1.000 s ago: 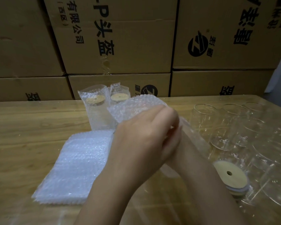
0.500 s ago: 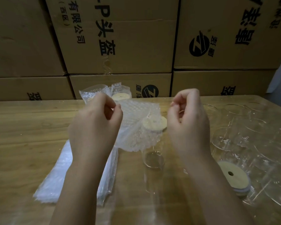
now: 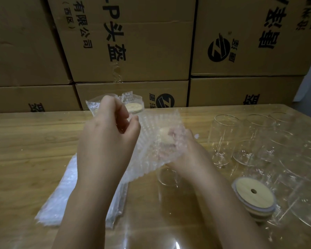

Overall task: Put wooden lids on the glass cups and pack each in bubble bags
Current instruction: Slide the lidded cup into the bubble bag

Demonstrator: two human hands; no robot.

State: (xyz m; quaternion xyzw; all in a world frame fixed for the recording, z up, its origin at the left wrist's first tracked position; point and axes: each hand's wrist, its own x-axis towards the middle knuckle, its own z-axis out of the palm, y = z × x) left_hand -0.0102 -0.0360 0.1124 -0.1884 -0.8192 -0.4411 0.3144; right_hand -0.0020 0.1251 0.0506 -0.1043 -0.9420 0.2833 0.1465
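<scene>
Fingers (image 3: 115,108) of left hand (image 3: 106,141) curl, pinching bubble bag (image 3: 156,126); right hand (image 3: 187,153) lies beneath it, grip unclear.

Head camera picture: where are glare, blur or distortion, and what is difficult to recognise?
Head view, lighting: dim and warm. Head view, glare: pale streaks on the glossy wooden table. Head view, clarity: the clear glass cups at right have faint outlines; the translucent bubble bag veils part of the right hand. Head view, distortion: the brown cardboard boxes show leaning, bowed edges.

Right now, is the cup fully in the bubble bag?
Partly in. The bag covers the lid, but the cup shows its clear bottom below the bag's edge.
</scene>
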